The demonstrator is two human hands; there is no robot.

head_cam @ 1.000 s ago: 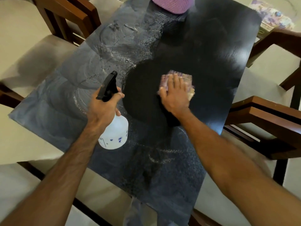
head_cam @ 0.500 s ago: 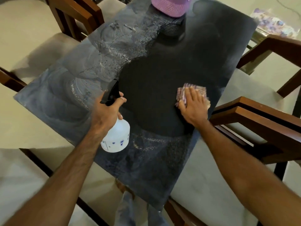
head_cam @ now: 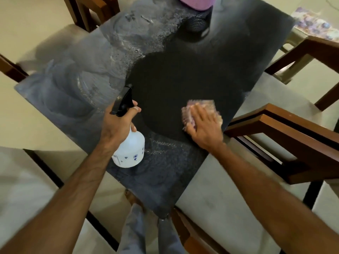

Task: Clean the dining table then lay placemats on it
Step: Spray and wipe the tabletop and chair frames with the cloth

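The dining table (head_cam: pixel 211 57) is filling most of the view, a dark rectangular top whose long axis is running from the near corner by the person's legs away toward the upper right. Its middle is showing matte and dark, while the left half and the near end are carrying pale streaks and beaded droplets, so the wiping is likely only partly done and no placemats are lying on it yet. Wooden chairs (head_cam: pixel 286 136) are standing close along the right edge.

The spray bottle (head_cam: pixel 129 149) is sitting upright near the left-centre of the top, its black nozzle pointing away toward the far end. The left hand (head_cam: pixel 119 125) is wrapping closed around its neck with a finger at the trigger. It is probably light and rigid, best taken at that narrow neck.

The cloth (head_cam: pixel 200 109), soft and limp and folded into a pad, is lying flat beside the right edge. The right hand (head_cam: pixel 203 129) is pressing on it with fingers spread, palm down. Such a cloth should slide easily on the wet surface and needs even pressure from above rather than a pinch.
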